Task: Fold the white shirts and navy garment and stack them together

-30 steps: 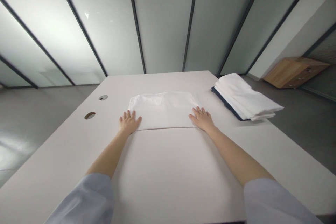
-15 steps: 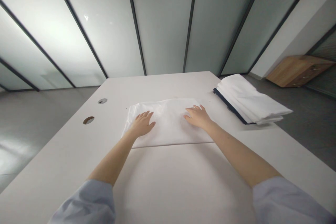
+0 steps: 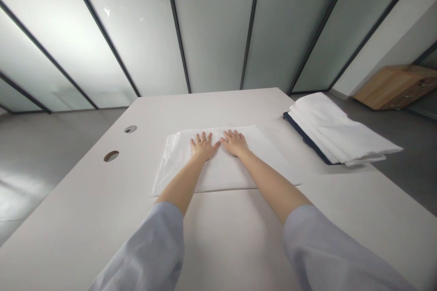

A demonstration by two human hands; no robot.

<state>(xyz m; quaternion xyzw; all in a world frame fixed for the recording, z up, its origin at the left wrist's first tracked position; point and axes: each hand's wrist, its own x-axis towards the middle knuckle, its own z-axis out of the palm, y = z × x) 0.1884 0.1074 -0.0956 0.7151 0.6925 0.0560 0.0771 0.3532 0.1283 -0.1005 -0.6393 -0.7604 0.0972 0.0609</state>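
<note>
A flat white folded cloth point(image 3: 225, 173), with a shiny, clear plastic-like strip along its left side, lies on the white table point(image 3: 218, 245). My left hand point(image 3: 204, 146) rests palm down on its middle, fingers spread. Beside it, my right hand point(image 3: 235, 143) lies flat on the same cloth with its fingers apart. The two thumbs point inward and nearly meet. Neither hand grips anything.
On the table's right edge sits a stack of folded white cloth point(image 3: 336, 127) over a dark blue piece point(image 3: 307, 138), its corner overhanging. Two round holes, one with a grey cover point(image 3: 130, 129), are at the left. A wooden cabinet point(image 3: 392, 87) stands on the floor beyond.
Both hands have moved inward, close together, and now press flat on the middle of the white cloth. Before, they were apart near its two sides. The view has shifted slightly.
</note>
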